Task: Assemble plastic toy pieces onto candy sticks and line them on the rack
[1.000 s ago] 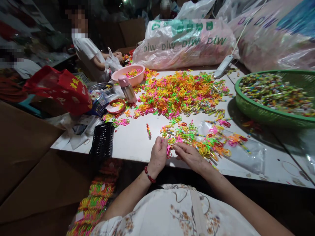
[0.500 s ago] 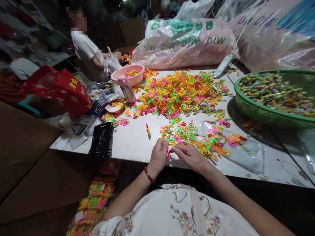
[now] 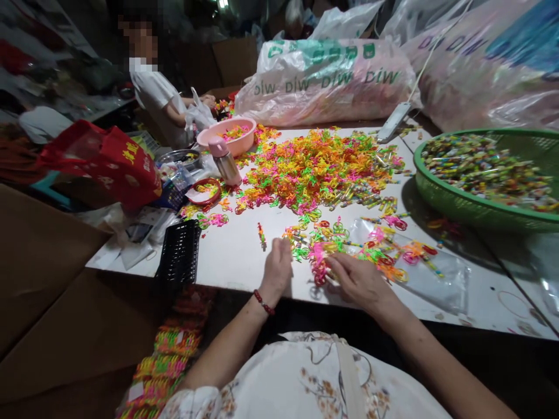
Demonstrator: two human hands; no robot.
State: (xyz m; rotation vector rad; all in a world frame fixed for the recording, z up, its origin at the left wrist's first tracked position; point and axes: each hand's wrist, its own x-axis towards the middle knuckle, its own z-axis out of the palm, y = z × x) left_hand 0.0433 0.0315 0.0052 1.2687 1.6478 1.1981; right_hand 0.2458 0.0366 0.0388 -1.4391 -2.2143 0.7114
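Note:
My right hand (image 3: 358,280) is closed at the front edge of the table, thumb and fingers pinching a pink and red plastic toy piece (image 3: 319,262). To its left, apart from it, is my left hand (image 3: 278,269), fingers curled together; what they hold, if anything, is hidden. Loose small plastic toys (image 3: 336,235) in green, yellow, pink and orange lie just beyond both hands. A single orange and green toy stick (image 3: 261,237) rests on the white table (image 3: 236,256) left of them. Part of the small pile lies on a clear plastic bag (image 3: 449,282).
A large heap of colourful plastic pieces (image 3: 318,169) covers the middle. At right stands a green basket (image 3: 476,208) of small wrapped sticks. Leftward are a black rack (image 3: 178,250), a pink-lidded bottle (image 3: 227,166), a pink basin (image 3: 244,142) and a red bag (image 3: 126,169). A co-worker (image 3: 157,96) sits beyond.
My hands have moved apart from where they met. The right one has shifted right, with the pink and red piece now showing at its fingertips; the left has moved slightly left.

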